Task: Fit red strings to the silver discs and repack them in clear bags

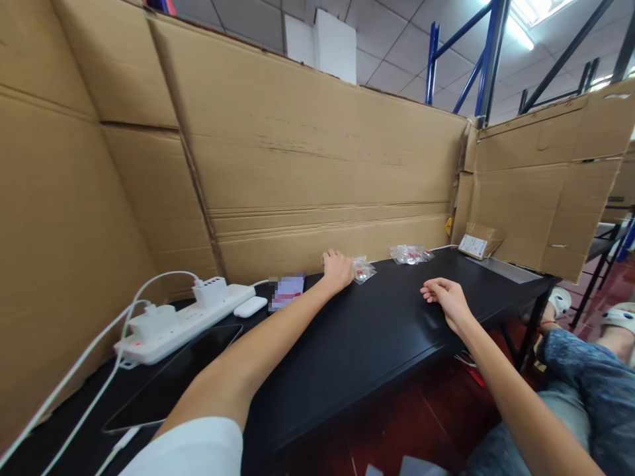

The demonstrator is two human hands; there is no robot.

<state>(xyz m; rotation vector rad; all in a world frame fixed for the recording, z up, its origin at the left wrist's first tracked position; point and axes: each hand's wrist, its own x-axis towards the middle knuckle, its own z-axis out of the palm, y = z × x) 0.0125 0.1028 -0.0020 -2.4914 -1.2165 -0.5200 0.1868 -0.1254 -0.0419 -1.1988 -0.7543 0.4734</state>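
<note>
Left hand (337, 270) meets a small plastic bag (364, 270) on the desk (377, 330); whether its fingers grasp it cannot be told. Right hand (446, 299) rests loosely curled and empty. A pinch at the bag's edge probably works best.

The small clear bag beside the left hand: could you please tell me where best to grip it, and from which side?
Probably pinch the small clear bag at its left edge, where the left hand meets it, coming from above and the near side. It lies flat on the black table, and the cardboard wall stands close behind.
</note>
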